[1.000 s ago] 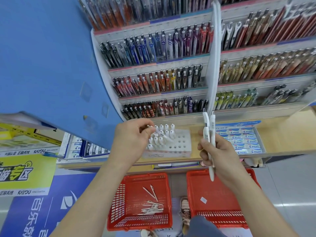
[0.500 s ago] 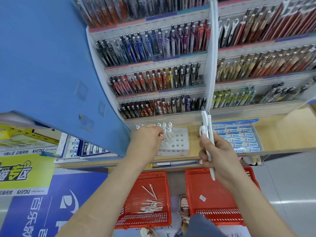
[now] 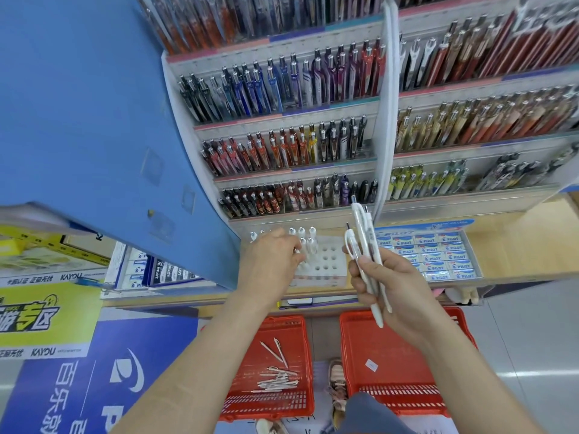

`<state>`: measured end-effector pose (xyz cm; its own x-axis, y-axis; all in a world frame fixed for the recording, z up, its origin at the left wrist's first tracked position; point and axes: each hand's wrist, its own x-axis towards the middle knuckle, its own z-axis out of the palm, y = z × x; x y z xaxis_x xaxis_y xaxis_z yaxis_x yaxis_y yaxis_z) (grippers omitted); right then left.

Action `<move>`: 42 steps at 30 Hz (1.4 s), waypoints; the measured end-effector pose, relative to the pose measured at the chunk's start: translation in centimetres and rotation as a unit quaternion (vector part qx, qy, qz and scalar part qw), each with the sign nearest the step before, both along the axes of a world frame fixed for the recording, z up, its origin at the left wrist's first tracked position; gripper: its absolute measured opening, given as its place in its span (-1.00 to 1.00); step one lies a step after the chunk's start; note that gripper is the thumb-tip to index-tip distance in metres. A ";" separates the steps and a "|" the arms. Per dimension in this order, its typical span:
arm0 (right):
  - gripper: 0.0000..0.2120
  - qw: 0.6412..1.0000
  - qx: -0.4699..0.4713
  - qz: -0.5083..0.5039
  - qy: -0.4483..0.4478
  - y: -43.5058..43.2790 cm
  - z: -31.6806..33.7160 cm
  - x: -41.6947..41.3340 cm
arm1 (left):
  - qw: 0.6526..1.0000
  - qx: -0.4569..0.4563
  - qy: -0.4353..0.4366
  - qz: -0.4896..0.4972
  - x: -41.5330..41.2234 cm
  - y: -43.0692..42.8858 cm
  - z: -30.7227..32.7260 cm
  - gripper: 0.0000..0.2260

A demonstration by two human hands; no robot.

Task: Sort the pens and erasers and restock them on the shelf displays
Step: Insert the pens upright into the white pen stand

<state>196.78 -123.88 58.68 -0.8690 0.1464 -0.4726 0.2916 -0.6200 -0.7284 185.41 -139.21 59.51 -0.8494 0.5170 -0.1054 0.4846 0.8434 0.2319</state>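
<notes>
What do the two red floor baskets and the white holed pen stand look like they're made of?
Left basket and right basket: likely moulded plastic, glossy, slotted mesh walls. Pen stand: probably plastic or foam, matte white, evenly spaced round holes.

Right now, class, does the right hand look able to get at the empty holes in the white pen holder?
Probably yes. The right hand, gripping white pens, is just beside the white pen holder, and the holes on its right side are uncovered. The left hand covers only its left part.
</notes>
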 end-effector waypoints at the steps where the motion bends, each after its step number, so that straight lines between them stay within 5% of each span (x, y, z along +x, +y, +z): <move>1: -0.76 1.000 -0.002 0.001 0.004 0.0 0.0 0.0 | 1.000 -0.002 0.001 0.000 0.0 0.0 0.0 -0.81; 6: -0.87 0.998 0.060 0.020 -0.005 -0.2 0.2 0.0 | 1.000 -0.023 -0.012 0.009 -0.2 0.2 0.6 -0.82; 9: -0.83 0.995 0.094 0.039 0.003 -0.3 0.3 0.0 | 0.993 0.071 -0.061 0.066 0.0 -0.1 1.7 -0.80; 13: -0.77 0.991 0.107 0.082 -0.011 -0.4 0.4 0.0 | 0.879 0.355 -0.294 0.121 0.9 0.1 4.1 -0.89; 19: -0.69 0.990 0.078 0.114 0.000 -0.5 0.7 0.0 | 0.840 0.376 -0.372 0.120 0.8 0.0 5.4 -0.91; 23: -0.77 0.998 0.049 -0.006 -0.034 -0.4 0.0 -0.1 | 0.855 0.371 -0.332 0.149 0.7 -0.4 5.8 -0.90; 29: -0.74 0.986 0.118 -0.088 -0.073 0.9 -0.6 0.2 | 0.902 0.350 -0.160 0.196 -1.0 -2.2 6.1 -0.81; 34: -0.76 0.987 0.099 -0.093 -0.080 0.9 -0.7 0.1 | 0.975 0.199 -0.048 0.090 -0.3 -1.8 4.8 -0.95; 42: -0.80 0.987 0.127 -0.080 -0.049 0.5 -0.8 0.3 | 0.995 0.086 0.042 -0.025 0.4 0.0 2.4 -0.79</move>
